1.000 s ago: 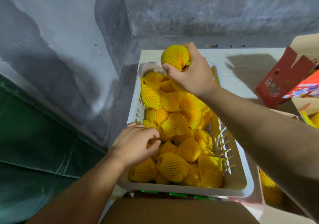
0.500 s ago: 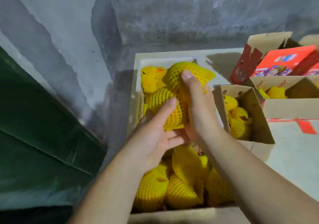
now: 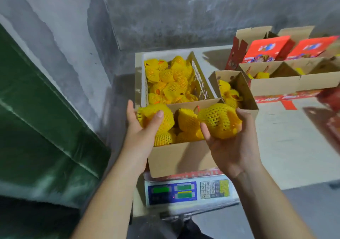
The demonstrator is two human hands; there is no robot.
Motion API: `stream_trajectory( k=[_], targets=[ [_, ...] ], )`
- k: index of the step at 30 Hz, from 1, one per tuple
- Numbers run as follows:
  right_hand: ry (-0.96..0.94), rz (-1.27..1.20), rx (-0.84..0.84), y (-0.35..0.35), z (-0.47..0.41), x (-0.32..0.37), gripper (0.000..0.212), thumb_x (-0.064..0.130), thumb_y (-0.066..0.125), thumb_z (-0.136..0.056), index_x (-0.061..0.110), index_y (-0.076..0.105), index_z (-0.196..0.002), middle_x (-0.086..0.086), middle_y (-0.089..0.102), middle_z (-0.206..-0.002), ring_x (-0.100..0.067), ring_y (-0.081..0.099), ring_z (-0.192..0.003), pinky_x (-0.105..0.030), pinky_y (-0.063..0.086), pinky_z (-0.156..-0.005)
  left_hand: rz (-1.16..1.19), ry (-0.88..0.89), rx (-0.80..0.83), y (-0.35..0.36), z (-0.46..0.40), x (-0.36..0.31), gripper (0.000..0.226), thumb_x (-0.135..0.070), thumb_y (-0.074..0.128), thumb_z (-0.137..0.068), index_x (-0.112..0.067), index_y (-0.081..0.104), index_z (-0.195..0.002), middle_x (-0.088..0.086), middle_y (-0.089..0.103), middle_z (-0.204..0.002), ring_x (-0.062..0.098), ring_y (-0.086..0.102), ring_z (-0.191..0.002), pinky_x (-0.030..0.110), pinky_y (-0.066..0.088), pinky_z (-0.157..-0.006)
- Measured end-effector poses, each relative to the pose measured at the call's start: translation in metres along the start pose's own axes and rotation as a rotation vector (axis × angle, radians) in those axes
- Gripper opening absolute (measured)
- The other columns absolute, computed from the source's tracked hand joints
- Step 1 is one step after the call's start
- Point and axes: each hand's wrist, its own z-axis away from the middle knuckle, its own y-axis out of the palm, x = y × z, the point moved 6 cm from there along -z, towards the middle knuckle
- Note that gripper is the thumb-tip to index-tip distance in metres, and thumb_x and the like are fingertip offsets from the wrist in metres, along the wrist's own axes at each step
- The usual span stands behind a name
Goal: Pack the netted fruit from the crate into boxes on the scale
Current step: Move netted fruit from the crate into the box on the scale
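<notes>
Now, left grip: my left hand (image 3: 141,128) curls its fingers and thumb round one netted fruit (image 3: 156,118), held over the left rim of the box at about 9 o'clock.
Right grip: my right hand (image 3: 230,145) cups a second netted fruit (image 3: 219,120) from below, fingers wrapped round it, above the box's right side at about 3 o'clock.
Box on scale: the open cardboard box (image 3: 180,157) sits on the scale (image 3: 189,192) and already holds several yellow netted fruits (image 3: 187,122).
Scale: its display panel and keypad face me at 6 o'clock, below the box.
Crate: the white plastic crate (image 3: 199,76) lies just beyond the box at 12 o'clock, piled with more netted fruit (image 3: 171,80).
Second box: another open carton (image 3: 244,89) stands at about 1 o'clock, just right of the crate, with netted fruit inside.
Far cartons: red printed cartons (image 3: 266,49) and brown open ones stand at 2 o'clock on the tabletop (image 3: 287,146).
Surroundings: a grey concrete wall (image 3: 184,8) is behind; green sheeting (image 3: 36,110) lies at 9 o'clock.
</notes>
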Motion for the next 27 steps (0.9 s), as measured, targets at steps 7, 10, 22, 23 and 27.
stream_trajectory(
  k=[7, 10, 22, 23, 27],
  targets=[
    [0.090, 0.036, 0.111, 0.001, 0.048, -0.015, 0.035, 0.044, 0.054, -0.101, 0.026, 0.076, -0.121, -0.012, 0.075, -0.121, -0.027, 0.074, -0.110, -0.041, 0.060, -0.089, -0.197, 0.142, 0.126, 0.010, 0.064, 0.012, 0.033, -0.054, 0.064, -0.092, -0.054, 0.059, -0.125, -0.023, 0.067, -0.123, -0.008, 0.065, -0.108, 0.016, 0.052, -0.085],
    [0.114, 0.173, 0.135, 0.006, 0.066, -0.041, 0.032, 0.031, 0.053, -0.105, 0.031, 0.062, -0.136, -0.011, 0.074, -0.121, -0.027, 0.073, -0.111, -0.042, 0.063, -0.085, -0.084, 0.008, 0.259, 0.022, 0.091, 0.033, 0.045, -0.055, 0.070, -0.088, -0.047, 0.062, -0.131, -0.016, 0.072, -0.124, 0.007, 0.072, -0.111, 0.035, 0.061, -0.092],
    [0.080, 0.491, 0.317, 0.018, 0.095, -0.053, 0.073, 0.028, 0.080, -0.083, 0.022, 0.045, -0.147, -0.010, 0.068, -0.133, -0.029, 0.070, -0.119, -0.052, 0.055, -0.103, 0.029, 0.020, 0.122, -0.015, 0.106, 0.026, 0.038, -0.031, 0.069, -0.088, -0.044, 0.066, -0.123, -0.007, 0.072, -0.130, 0.019, 0.072, -0.118, 0.048, 0.062, -0.095],
    [0.050, 0.503, 0.299, 0.017, 0.098, -0.054, 0.074, 0.029, 0.082, -0.080, 0.023, 0.047, -0.145, -0.009, 0.069, -0.131, -0.028, 0.070, -0.117, -0.051, 0.056, -0.102, 0.030, 0.004, 0.125, -0.016, 0.107, 0.027, 0.037, -0.032, 0.068, -0.087, -0.040, 0.067, -0.124, -0.007, 0.074, -0.127, 0.019, 0.073, -0.115, 0.046, 0.062, -0.093],
    [-0.024, 0.552, 0.268, 0.013, 0.107, -0.060, 0.066, 0.031, 0.081, -0.078, 0.026, 0.054, -0.138, -0.003, 0.073, -0.124, -0.024, 0.070, -0.117, -0.049, 0.056, -0.102, 0.059, -0.043, 0.159, -0.017, 0.110, 0.032, 0.035, -0.030, 0.065, -0.092, -0.032, 0.069, -0.126, -0.005, 0.077, -0.121, 0.018, 0.076, -0.109, 0.036, 0.064, -0.085]
  ],
)
